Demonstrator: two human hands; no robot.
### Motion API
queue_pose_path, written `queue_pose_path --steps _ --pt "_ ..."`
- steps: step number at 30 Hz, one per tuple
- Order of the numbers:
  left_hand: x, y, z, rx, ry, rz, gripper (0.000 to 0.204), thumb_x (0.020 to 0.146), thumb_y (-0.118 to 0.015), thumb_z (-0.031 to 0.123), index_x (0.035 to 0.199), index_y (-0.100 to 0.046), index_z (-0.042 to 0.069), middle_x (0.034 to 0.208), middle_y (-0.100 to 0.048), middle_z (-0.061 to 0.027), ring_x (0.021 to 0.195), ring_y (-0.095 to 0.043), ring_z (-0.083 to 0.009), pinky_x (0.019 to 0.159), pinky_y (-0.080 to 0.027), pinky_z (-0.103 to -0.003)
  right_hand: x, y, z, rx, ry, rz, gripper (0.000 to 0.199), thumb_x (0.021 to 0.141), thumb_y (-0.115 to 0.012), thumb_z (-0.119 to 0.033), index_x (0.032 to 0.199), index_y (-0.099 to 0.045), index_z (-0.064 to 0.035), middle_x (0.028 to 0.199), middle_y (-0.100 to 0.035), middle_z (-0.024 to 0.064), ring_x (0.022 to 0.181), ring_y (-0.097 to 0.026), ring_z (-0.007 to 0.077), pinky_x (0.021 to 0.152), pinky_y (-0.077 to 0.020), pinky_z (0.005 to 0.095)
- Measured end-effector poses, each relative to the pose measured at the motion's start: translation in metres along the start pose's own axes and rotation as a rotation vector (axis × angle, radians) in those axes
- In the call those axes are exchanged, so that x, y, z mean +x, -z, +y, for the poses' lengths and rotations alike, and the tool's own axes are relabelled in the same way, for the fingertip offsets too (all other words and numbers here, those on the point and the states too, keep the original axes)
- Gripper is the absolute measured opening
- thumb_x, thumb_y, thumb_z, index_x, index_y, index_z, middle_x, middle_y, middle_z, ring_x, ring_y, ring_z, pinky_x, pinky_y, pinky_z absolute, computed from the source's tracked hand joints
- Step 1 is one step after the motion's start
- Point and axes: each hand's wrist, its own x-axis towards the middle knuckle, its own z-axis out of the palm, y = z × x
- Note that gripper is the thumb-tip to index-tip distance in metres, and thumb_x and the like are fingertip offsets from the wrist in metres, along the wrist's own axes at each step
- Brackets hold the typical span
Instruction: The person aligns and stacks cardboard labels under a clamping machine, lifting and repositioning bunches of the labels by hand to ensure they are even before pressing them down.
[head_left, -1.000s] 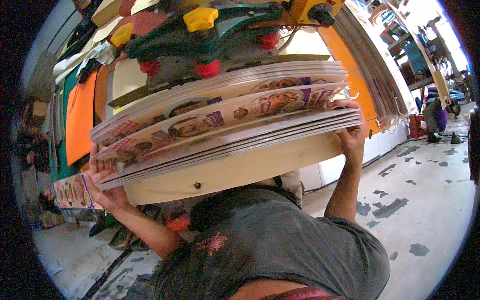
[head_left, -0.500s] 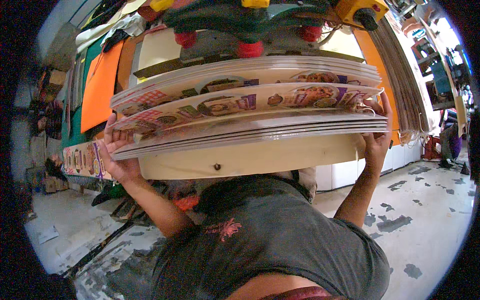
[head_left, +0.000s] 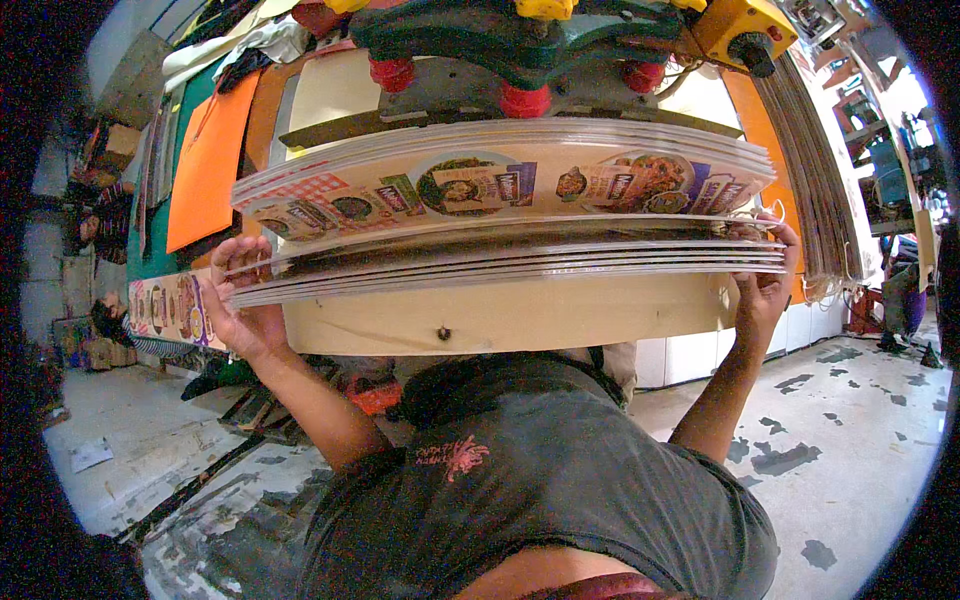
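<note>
A set of long, thin printed panels stands on edge across the middle, split into two groups. The far group (head_left: 560, 180) shows food pictures on its face and leans away. My left hand (head_left: 250, 315) is closed around the left end of the near group (head_left: 520, 262), its fingers behind and its thumb in front. At the other end of this near group my right hand (head_left: 765, 285) grips the edges, with a thin white loop (head_left: 779, 212) by its fingertips. A dark gap separates the groups. How many panels each hand holds is hard to tell.
Beyond the panels stands a green machine part (head_left: 480, 45) with red knobs (head_left: 525, 100). A yellow control box (head_left: 745, 35) is at upper right. An orange sheet (head_left: 205, 170) lies to the left. The cream table edge (head_left: 540, 320) runs before my body. More printed panels (head_left: 165, 310) rest at left.
The middle panel that stood upright between the groups has come down toward me onto the near group. The far group's printed face is now more exposed. Both hands stay at the ends.
</note>
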Motion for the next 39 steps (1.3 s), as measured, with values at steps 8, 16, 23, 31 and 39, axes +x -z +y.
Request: queue_pose_path --steps 8,16,23,31,39 --pt "-0.013 0.002 -0.001 0.092 -0.016 -0.012 0.065 0.111 -0.042 0.051 0.141 -0.056 -0.005 0.136 -0.065 -0.0243 0.13 -0.061 -0.0361 0.12 -0.041 -0.05 0.004 -0.009 -0.003 0.009 -0.009 0.068 0.08 0.08 -0.094 -0.03 0.143 -0.05 -0.0041 0.142 -0.06 0.0158 0.133 -0.059 0.0285 0.115 -0.0463 0.0446" --pt "-0.019 -0.013 -0.007 0.312 -0.083 0.133 0.087 0.105 -0.045 0.067 0.153 -0.046 -0.006 0.149 -0.057 -0.0246 0.142 -0.052 -0.0368 0.125 -0.034 -0.049 0.005 -0.013 -0.004 -0.106 -0.02 0.146 0.073 0.084 -0.091 -0.019 0.143 -0.052 -0.0009 0.142 -0.061 0.0155 0.131 -0.059 0.0265 0.114 -0.0455 0.041" --pt "-0.029 -0.028 -0.007 0.485 -0.157 0.202 0.083 0.108 -0.044 0.06 0.158 -0.04 -0.006 0.158 -0.049 -0.025 0.148 -0.047 -0.0362 0.127 -0.031 -0.049 0.004 -0.032 -0.013 -0.046 -0.007 0.223 0.069 0.091 -0.084 -0.011 0.149 -0.048 0.0027 0.153 -0.055 0.0194 0.142 -0.053 0.0294 0.122 -0.0392 0.0437" --pt "-0.045 -0.034 -0.007 0.631 -0.213 0.176 0.066 0.109 -0.048 0.041 0.158 -0.043 -0.002 0.163 -0.045 -0.0219 0.149 -0.044 -0.038 0.126 -0.033 -0.052 -0.002 -0.043 -0.023 -0.007 -0.04 0.233 0.057 0.099 -0.075 -0.009 0.149 -0.05 0.0043 0.148 -0.059 0.0179 0.138 -0.056 0.0267 0.119 -0.0416 0.0411" --pt "-0.045 -0.04 -0.017 0.627 -0.249 0.158 0.074 0.11 -0.049 0.04 0.16 -0.032 -0.012 0.161 -0.043 -0.0281 0.148 -0.045 -0.0361 0.127 -0.03 -0.048 -0.01 -0.05 -0.029 -0.1 -0.072 0.248 0.044 0.11 -0.06 -0.015 0.147 -0.054 0.0064 0.143 -0.063 0.0168 0.132 -0.06 0.0228 0.115 -0.0448 0.0375"
